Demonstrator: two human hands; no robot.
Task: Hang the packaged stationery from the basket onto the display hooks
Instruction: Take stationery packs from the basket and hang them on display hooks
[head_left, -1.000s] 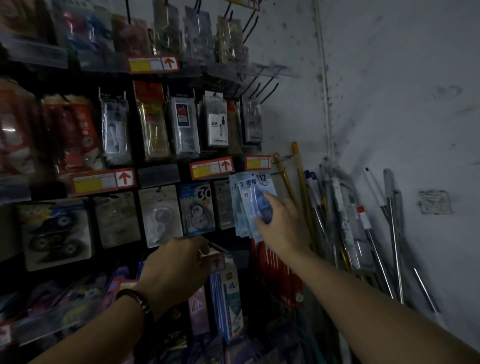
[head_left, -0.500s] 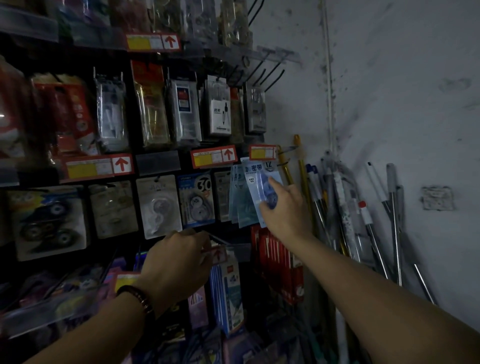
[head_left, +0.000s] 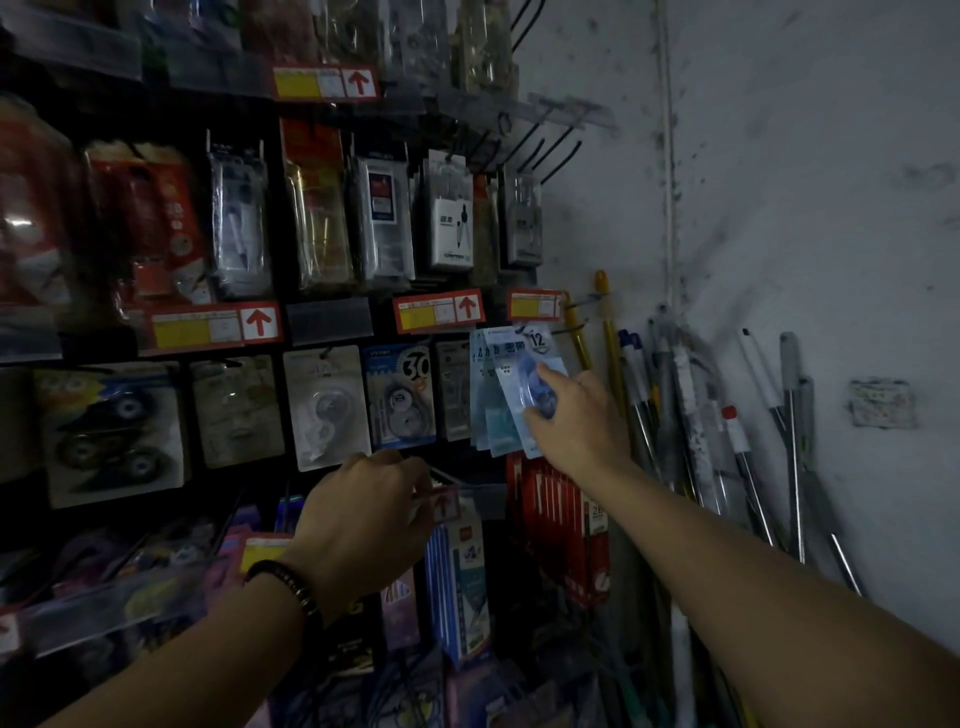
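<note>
Right grip is clamping the blue pack, now lifting it higher against the hanging stack, hook at one o'clock. Threading looks imminent. Left grip is staying curled at seven o'clock; on what, cannot tell.

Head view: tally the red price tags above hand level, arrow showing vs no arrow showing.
Arrow showing: 3, namely top tag, mid-left tag, mid-right tag
No arrow showing: 1, the far-right tag
Total: 4
</note>
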